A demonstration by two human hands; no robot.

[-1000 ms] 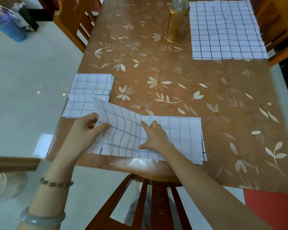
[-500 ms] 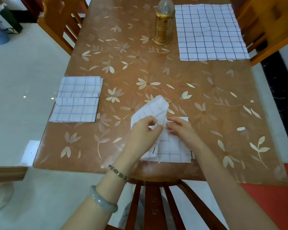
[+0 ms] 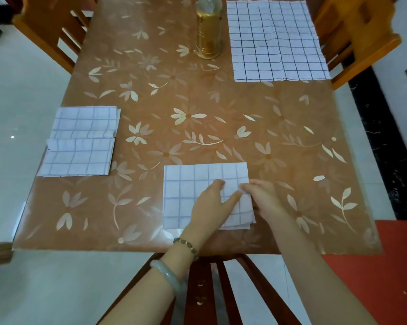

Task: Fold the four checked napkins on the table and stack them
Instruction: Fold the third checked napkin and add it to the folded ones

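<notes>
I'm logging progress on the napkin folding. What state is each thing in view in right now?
Front napkin: folded, lying flat under both hands.
Upper left napkin: folded, flat.
Lower left napkin: folded, beside the upper one, not stacked.
Far right napkin: unfolded, spread flat.
Gold bottle: upright.
Left hand: presses on the front napkin.
Right hand: fingertips at the front napkin's right edge; grip unclear.

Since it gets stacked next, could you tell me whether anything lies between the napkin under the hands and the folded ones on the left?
Nothing visible does; only bare table lies between the napkin and the two folded napkins.
</notes>
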